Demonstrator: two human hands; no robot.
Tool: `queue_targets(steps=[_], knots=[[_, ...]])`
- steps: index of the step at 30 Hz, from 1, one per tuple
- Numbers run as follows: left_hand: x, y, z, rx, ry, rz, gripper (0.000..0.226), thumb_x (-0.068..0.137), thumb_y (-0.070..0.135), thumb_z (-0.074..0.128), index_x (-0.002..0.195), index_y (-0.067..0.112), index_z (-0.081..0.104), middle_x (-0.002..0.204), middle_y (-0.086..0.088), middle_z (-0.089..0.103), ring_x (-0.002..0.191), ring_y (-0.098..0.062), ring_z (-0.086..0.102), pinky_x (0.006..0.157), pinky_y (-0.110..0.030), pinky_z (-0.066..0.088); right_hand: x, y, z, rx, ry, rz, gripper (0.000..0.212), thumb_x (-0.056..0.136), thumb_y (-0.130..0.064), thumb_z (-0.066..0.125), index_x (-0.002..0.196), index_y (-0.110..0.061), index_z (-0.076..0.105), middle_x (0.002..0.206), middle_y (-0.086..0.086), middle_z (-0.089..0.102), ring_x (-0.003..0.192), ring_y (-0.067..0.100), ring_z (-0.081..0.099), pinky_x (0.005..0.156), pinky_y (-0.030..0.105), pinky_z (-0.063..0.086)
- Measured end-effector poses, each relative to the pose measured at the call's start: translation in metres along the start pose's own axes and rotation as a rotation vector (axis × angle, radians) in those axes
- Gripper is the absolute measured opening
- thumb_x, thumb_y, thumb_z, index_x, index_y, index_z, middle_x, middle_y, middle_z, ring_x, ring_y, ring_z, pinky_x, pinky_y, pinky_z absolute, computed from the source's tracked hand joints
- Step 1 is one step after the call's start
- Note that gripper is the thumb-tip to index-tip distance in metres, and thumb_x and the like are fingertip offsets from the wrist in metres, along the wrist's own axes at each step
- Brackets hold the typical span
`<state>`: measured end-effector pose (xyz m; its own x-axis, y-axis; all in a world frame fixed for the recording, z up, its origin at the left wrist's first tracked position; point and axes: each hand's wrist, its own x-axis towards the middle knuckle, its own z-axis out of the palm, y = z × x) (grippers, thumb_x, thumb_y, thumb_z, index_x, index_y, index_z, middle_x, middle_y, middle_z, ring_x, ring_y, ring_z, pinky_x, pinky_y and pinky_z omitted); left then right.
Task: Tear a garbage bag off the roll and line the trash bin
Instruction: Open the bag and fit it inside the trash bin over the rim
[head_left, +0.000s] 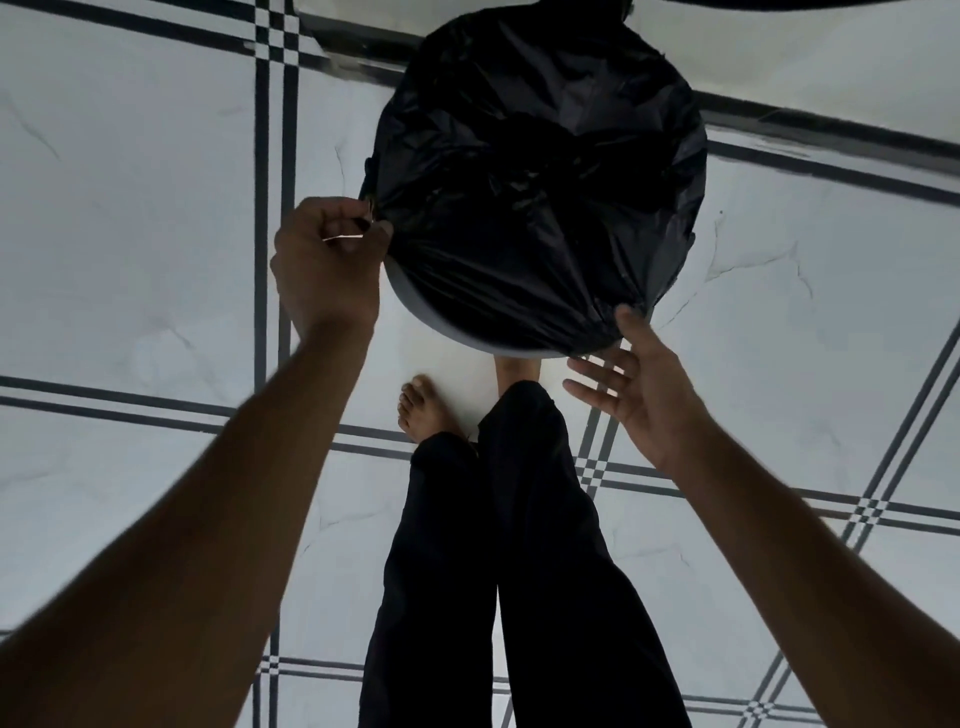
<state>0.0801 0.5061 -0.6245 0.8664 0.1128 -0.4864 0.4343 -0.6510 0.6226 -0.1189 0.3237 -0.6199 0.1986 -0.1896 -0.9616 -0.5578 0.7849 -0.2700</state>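
A black garbage bag (540, 171) is spread over the mouth of a round grey trash bin (415, 306) that stands on the floor in front of me. The plastic is crumpled and sags into the bin. My left hand (327, 265) has its fingers curled and pinches the bag's edge at the bin's left rim. My right hand (628, 384) is at the near right rim with fingers spread and straight, its thumb tip touching the bag's lower edge. No roll of bags is in view.
White floor tiles (130, 208) with dark line borders surround the bin. My bare feet (423, 410) and dark trouser legs stand just below the bin. A dark ledge or wall base (831, 119) runs behind the bin at the top.
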Motion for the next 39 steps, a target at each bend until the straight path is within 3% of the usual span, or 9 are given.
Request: queue_targets(steps=[5, 11, 13, 19, 23, 26, 30, 35, 39], knots=[[-0.007, 0.001, 0.003, 0.081, -0.031, 0.000, 0.024, 0.081, 0.023, 0.072, 0.100, 0.026, 0.057, 0.077, 0.012, 0.067, 0.075, -0.012, 0.069, 0.074, -0.025, 0.054, -0.003, 0.014, 0.019, -0.107, -0.008, 0.021, 0.073, 0.074, -0.055, 0.074, 0.130, -0.012, 0.055, 0.102, 0.015, 0.071, 0.091, 0.027, 0.074, 0.074, 0.039, 0.061], [0.003, -0.008, -0.002, 0.224, -0.136, -0.102, 0.018, 0.080, 0.040, 0.062, 0.076, 0.025, 0.068, 0.081, 0.001, 0.076, 0.082, -0.024, 0.074, 0.080, -0.043, 0.061, -0.005, 0.020, 0.034, -0.103, 0.121, -0.090, 0.045, 0.086, -0.009, 0.075, 0.122, 0.004, 0.052, 0.083, 0.016, 0.070, 0.069, 0.018, 0.072, 0.066, 0.026, 0.060], [0.004, -0.008, -0.003, 0.244, -0.157, -0.108, 0.016, 0.079, 0.038, 0.060, 0.071, 0.025, 0.063, 0.080, 0.000, 0.076, 0.082, -0.025, 0.075, 0.079, -0.044, 0.061, -0.006, 0.023, 0.032, -0.110, 0.117, -0.119, 0.041, 0.085, -0.004, 0.074, 0.119, 0.007, 0.054, 0.084, 0.017, 0.070, 0.069, 0.016, 0.073, 0.068, 0.025, 0.060], [0.001, 0.000, -0.001, 0.379, -0.198, -0.028, 0.018, 0.084, 0.026, 0.045, 0.094, 0.017, 0.057, 0.087, -0.004, 0.072, 0.078, -0.031, 0.072, 0.078, -0.045, 0.060, -0.006, 0.026, 0.027, -0.170, 0.088, -0.176, 0.036, 0.082, 0.002, 0.075, 0.112, 0.014, 0.057, 0.087, 0.019, 0.070, 0.071, 0.018, 0.074, 0.068, 0.026, 0.060], [-0.002, -0.004, -0.007, 0.312, -0.275, 0.020, 0.003, 0.086, 0.016, 0.049, 0.086, 0.014, 0.051, 0.080, 0.000, 0.062, 0.076, -0.031, 0.072, 0.074, -0.050, 0.061, -0.006, 0.031, 0.028, -0.290, 0.108, -0.267, 0.033, 0.083, 0.004, 0.074, 0.109, 0.012, 0.055, 0.081, 0.020, 0.070, 0.063, 0.016, 0.072, 0.060, 0.024, 0.059], [-0.001, -0.003, -0.012, 0.200, -0.324, -0.037, 0.019, 0.086, 0.005, 0.057, 0.076, 0.017, 0.045, 0.082, -0.001, 0.059, 0.077, -0.027, 0.074, 0.069, -0.044, 0.064, -0.001, 0.034, 0.032, -0.311, 0.140, -0.314, 0.033, 0.084, 0.006, 0.072, 0.111, 0.008, 0.053, 0.077, 0.013, 0.069, 0.059, 0.012, 0.071, 0.059, 0.024, 0.058], [-0.001, 0.002, -0.011, 0.123, -0.298, -0.085, 0.020, 0.083, 0.001, 0.060, 0.079, 0.015, 0.047, 0.085, -0.005, 0.057, 0.088, -0.029, 0.073, 0.057, -0.026, 0.062, 0.001, 0.038, 0.036, -0.294, 0.164, -0.336, 0.037, 0.083, 0.004, 0.073, 0.113, 0.004, 0.051, 0.071, 0.009, 0.069, 0.060, 0.013, 0.071, 0.060, 0.028, 0.059], [-0.008, -0.006, 0.000, 0.131, -0.143, -0.141, 0.024, 0.083, 0.003, 0.057, 0.101, 0.019, 0.053, 0.079, 0.007, 0.061, 0.071, -0.015, 0.069, 0.073, -0.044, 0.063, 0.003, 0.040, 0.036, -0.299, 0.167, -0.369, 0.028, 0.082, 0.003, 0.074, 0.102, -0.005, 0.057, 0.065, 0.001, 0.070, 0.060, 0.014, 0.071, 0.060, 0.026, 0.059], [-0.007, -0.004, 0.014, 0.242, -0.053, -0.099, 0.028, 0.081, 0.001, 0.049, 0.104, 0.012, 0.062, 0.095, 0.000, 0.068, 0.086, -0.021, 0.064, 0.074, -0.035, 0.056, 0.007, 0.043, 0.039, -0.304, 0.186, -0.379, 0.036, 0.081, 0.002, 0.075, 0.112, 0.006, 0.057, 0.073, 0.010, 0.071, 0.061, 0.015, 0.073, 0.058, 0.026, 0.058]])
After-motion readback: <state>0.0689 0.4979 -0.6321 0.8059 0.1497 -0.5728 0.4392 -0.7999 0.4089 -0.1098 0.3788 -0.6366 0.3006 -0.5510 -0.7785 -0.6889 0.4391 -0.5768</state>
